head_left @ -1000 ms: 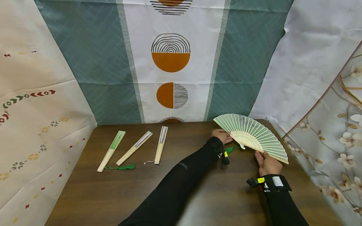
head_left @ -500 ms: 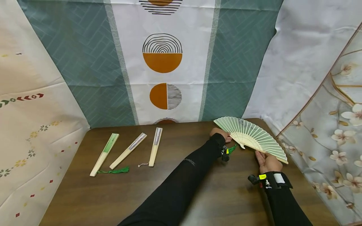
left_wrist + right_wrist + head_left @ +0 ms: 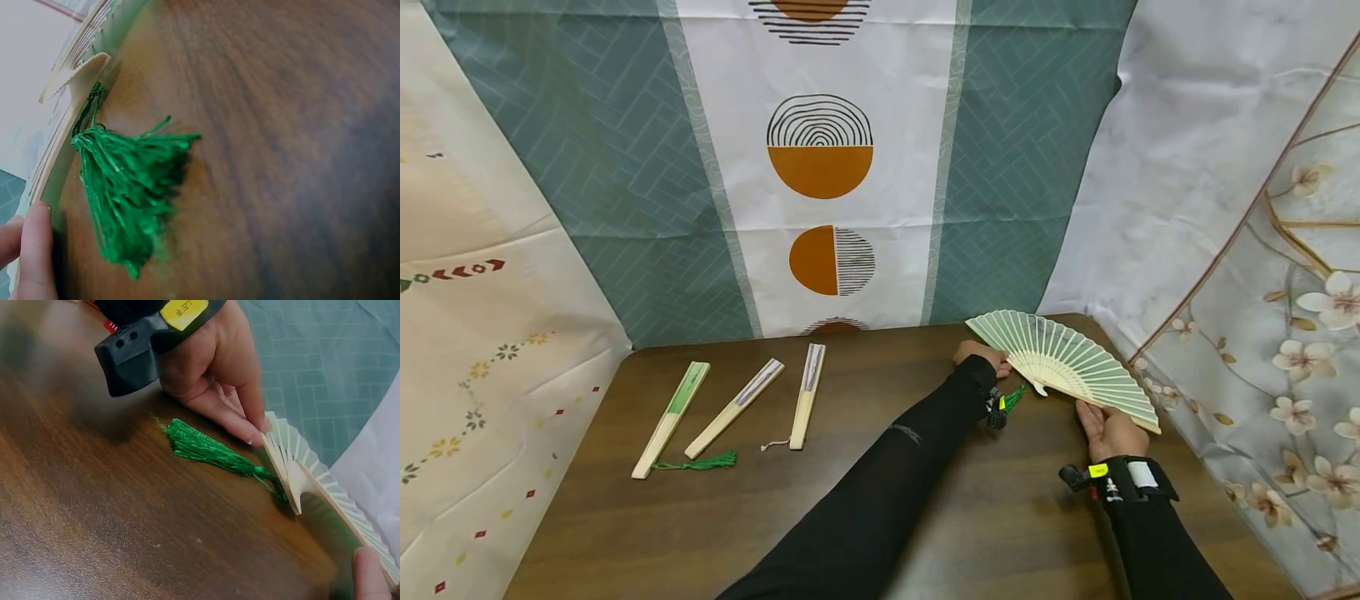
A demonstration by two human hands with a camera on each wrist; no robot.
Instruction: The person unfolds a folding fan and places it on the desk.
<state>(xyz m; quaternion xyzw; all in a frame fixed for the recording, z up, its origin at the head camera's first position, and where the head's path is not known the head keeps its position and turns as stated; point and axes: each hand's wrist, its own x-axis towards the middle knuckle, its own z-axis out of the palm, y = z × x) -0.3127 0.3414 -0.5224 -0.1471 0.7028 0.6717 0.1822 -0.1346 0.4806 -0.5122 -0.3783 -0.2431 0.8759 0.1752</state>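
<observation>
Seen from the head: pale green fan (image 3: 1067, 358), spread open at the far right of the surface (image 3: 700, 533). Rounded edge pointing away and to the right, pivot end pointing back toward the person; long axis running from far left to near right. Left arm (image 3: 880, 492) stretched diagonally across, with left hand (image 3: 983, 357) pinching the left outer stick. Right arm (image 3: 1153, 542) coming from the near right, with right hand (image 3: 1112, 432) pinching the near right stick. Green tassel (image 3: 1012, 398) beside the left wrist; three folded fans (image 3: 734, 408) well apart, to the left.

From left wrist: fan in thin side view, rising from lower left; thumb against its edge.

From right wrist: fan sloping down rightward, pivot tip turned to the surface; left grip closed around slats, only a right fingertip visible.
</observation>
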